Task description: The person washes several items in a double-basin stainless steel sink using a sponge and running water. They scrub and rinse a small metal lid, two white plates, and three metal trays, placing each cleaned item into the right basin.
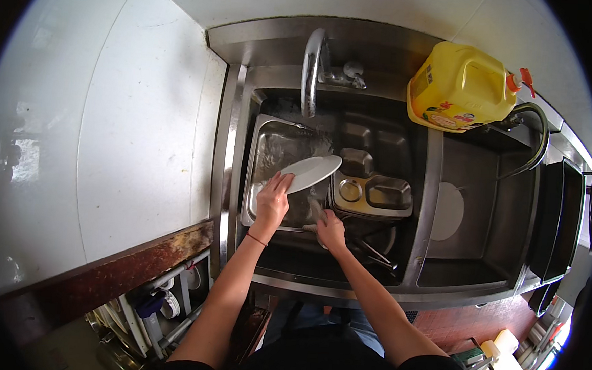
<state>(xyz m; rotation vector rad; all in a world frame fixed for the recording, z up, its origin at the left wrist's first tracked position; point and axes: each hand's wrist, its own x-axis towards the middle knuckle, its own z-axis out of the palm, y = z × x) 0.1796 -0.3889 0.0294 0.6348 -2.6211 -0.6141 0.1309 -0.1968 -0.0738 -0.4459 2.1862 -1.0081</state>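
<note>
My left hand (273,199) grips a white plate (314,173) by its near left edge, and the plate is tilted over a rectangular stainless steel pan (248,182). Water lies in the pan, which sits in the left sink basin (271,265). Low and to the right of the plate, my right hand (332,231) is closed around a pale cloth or pad (317,210); which of these it is, I cannot tell. Just beyond my right hand, stacked metal compartment trays (343,204) rest in the same basin. Metal utensils (375,253) lie near my right wrist, partly in shadow.
A chrome faucet (310,74) arches over the left basin. The right basin (507,223) holds a white plate (448,212) and has a second curved faucet (543,134). A large yellow jug (459,90) stands behind the divider. A white wall (148,99) borders the left side.
</note>
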